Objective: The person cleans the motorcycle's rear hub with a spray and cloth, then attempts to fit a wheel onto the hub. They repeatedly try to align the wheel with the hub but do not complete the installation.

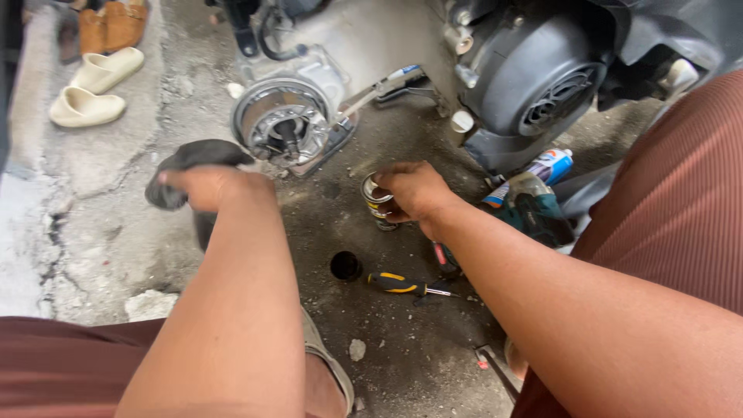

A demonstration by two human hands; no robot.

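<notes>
My left hand [203, 186] grips a dark grey rag [186, 159] just left of a shiny round metal hub [285, 120] on the scooter's exposed engine case. My right hand [414, 190] is closed on a small open tin can [377, 203] that stands on the oily concrete floor below the engine. Its fingers wrap the can's right side and rim. The black fan cover [542, 77] of the engine sits above and to the right of that hand.
A screwdriver with a black and yellow handle [398, 284] lies on the floor beside a small black round cap [345, 265]. A spray can [542, 170] and a green power tool [534, 213] lie at right. Pale slippers [93, 89] and brown sandals [112, 23] rest at upper left.
</notes>
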